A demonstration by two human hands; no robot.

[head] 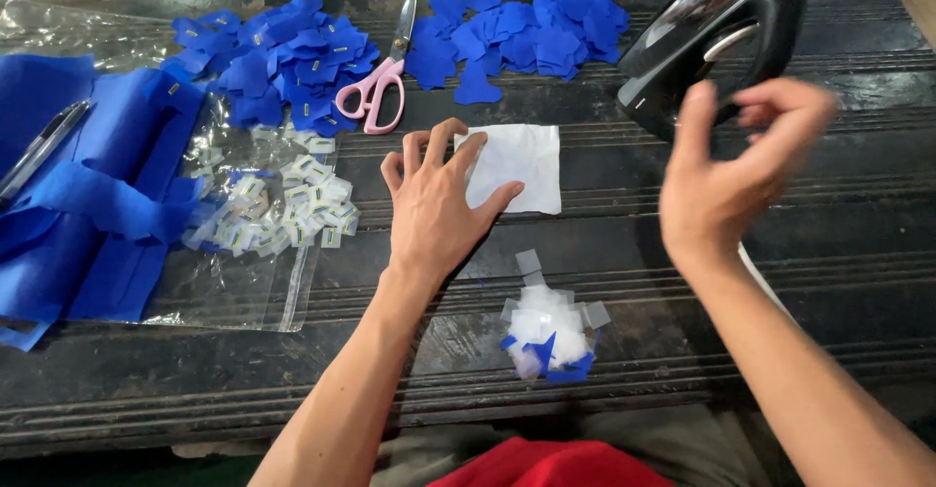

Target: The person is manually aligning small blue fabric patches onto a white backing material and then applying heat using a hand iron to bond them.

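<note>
**Left hand flat on white cloth; right hand raised by iron**

Head view: the left hand lies palm down, fingers spread, fingertips pressing the white cloth square at centre of the dark ribbed table. The right hand, at 3 o'clock from the cloth, hovers raised, fingers curled with thumb near fingertips; motion blur hides any pinched item. The black iron stands at 1 o'clock. Pink-handled scissors lie at 11 o'clock.

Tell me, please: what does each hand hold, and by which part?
Left hand holds nothing; it lies flat on the white cloth. Right hand: blurred, cannot tell.
</note>
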